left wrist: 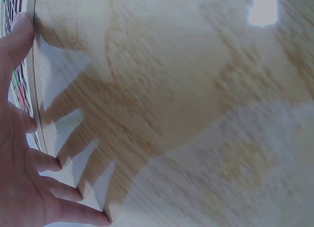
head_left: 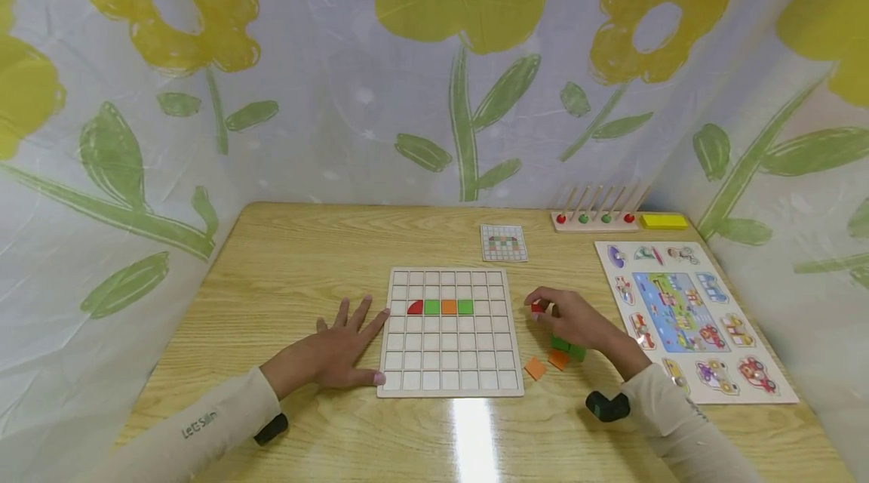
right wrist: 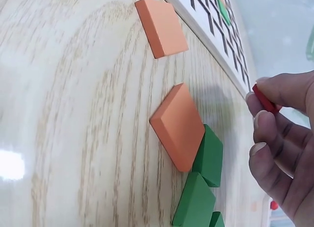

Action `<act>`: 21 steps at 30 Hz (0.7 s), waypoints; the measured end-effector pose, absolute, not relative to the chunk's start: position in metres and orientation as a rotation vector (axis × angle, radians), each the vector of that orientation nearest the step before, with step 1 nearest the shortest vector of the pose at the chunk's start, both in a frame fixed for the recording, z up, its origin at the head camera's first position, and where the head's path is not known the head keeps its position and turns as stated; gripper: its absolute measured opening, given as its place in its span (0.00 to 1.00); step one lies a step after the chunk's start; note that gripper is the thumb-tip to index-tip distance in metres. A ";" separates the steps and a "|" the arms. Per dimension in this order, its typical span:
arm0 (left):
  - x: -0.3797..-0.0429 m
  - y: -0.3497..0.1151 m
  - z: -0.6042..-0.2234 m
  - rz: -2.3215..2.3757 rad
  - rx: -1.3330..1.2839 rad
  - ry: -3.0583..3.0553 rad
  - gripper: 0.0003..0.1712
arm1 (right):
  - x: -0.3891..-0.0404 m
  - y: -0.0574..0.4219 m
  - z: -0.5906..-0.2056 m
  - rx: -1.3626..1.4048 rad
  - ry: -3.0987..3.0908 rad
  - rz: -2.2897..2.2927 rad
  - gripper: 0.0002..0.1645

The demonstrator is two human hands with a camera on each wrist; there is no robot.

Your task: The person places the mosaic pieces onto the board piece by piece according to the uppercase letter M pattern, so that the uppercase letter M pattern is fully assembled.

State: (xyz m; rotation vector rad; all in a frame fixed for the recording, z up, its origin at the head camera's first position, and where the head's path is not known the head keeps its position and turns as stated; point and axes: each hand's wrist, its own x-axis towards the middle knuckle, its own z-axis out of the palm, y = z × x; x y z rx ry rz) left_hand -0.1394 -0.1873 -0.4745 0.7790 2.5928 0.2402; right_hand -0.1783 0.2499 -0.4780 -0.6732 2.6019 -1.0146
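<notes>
A white grid board lies mid-table; one of its rows holds a red quarter-round tile, a green tile, an orange tile and another green tile. My left hand is spread on the table, thumb and a fingertip touching the board's left edge. Just off the board's right side, my right hand pinches a small red tile between thumb and fingers. Under that hand lie loose orange tiles and green tiles, some partly hidden in the head view.
Behind the board is a small pattern card. A picture puzzle board covers the right side. At the back right stand a peg rack with red and green beads and a yellow block. A flowered curtain surrounds the table.
</notes>
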 end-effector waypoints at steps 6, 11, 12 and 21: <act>-0.139 -0.187 -0.474 0.249 0.777 2.594 0.60 | -0.178 0.247 -0.478 -0.660 2.596 -1.028 0.14; -0.139 -0.188 -0.475 0.255 0.782 2.600 0.60 | -0.180 0.241 -0.480 -0.696 2.585 -1.042 0.14; -0.139 -0.188 -0.476 0.254 0.783 2.601 0.60 | -0.180 0.239 -0.480 -0.703 2.580 -1.045 0.14; -0.139 -0.188 -0.476 0.248 0.780 2.598 0.60 | -0.183 0.226 -0.477 -0.680 2.576 -1.051 0.15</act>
